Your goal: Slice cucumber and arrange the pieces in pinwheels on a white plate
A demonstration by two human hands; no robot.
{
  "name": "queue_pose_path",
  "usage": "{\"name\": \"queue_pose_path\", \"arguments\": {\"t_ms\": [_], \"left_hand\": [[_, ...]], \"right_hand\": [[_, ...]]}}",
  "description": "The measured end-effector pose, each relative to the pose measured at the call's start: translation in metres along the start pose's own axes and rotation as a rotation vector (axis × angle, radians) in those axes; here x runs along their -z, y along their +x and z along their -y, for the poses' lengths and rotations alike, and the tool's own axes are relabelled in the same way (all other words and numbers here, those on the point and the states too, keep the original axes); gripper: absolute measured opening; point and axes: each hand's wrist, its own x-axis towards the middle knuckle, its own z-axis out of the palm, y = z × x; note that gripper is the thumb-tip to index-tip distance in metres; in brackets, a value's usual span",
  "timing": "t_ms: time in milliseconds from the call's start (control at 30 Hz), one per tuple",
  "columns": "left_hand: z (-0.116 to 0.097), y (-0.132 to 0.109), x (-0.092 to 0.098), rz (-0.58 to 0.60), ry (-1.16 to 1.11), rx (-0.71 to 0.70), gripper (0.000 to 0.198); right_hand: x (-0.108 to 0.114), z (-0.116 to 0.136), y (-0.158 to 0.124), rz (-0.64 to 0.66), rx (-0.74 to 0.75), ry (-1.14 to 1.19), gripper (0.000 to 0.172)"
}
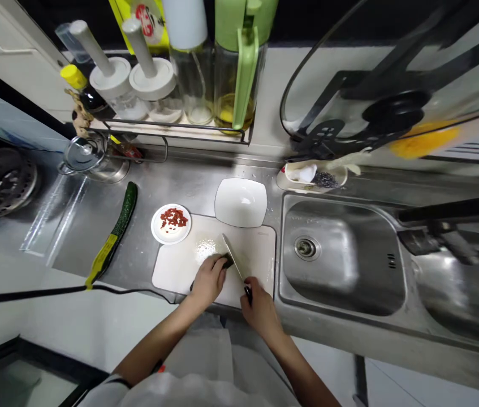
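Note:
My left hand (209, 278) presses a dark green cucumber piece (228, 260) onto the white cutting board (261, 246); most of the piece is hidden beneath my fingers. In my right hand (260, 308) is a kitchen knife (233, 254), gripped by its black handle. Its blade points away from me and lies right beside the cut end of the cucumber; whether the edge touches the board, I cannot tell. A small white plate (157, 230) with chopped red-brown bits (173, 218) overlaps the board's far left corner. An empty white bowl (240, 202) stands at the board's far edge.
Left on the steel counter lies a whole cucumber (125, 212) with a yellow label. Behind it stands a lidded pot (90, 161). A rack (171, 131) holds jars and bottles above. To the right are a sink (345, 265) and a black faucet (447, 220).

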Motion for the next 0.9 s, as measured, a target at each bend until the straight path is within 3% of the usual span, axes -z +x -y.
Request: {"name": "queue_pose_path", "arguments": {"t_ms": [200, 433, 633, 900], "left_hand": [[0.003, -0.001, -0.006, -0.067, 0.029, 0.009, 0.033], [0.006, 0.005, -0.006, -0.033, -0.012, -0.034, 0.022], [-0.007, 0.009, -0.004, 0.008, 0.002, -0.018, 0.024], [0.0, 0.006, -0.004, -0.036, 0.031, -0.03, 0.025]], "right_hand": [[0.007, 0.014, 0.016, 0.059, -0.062, -0.298, 0.026], [0.01, 0.019, 0.028, 0.217, -0.011, -0.373, 0.053], [0.014, 0.014, 0.029, 0.25, -0.015, -0.378, 0.051], [0.015, 0.004, 0.032, 0.266, 0.024, -0.325, 0.048]]}}
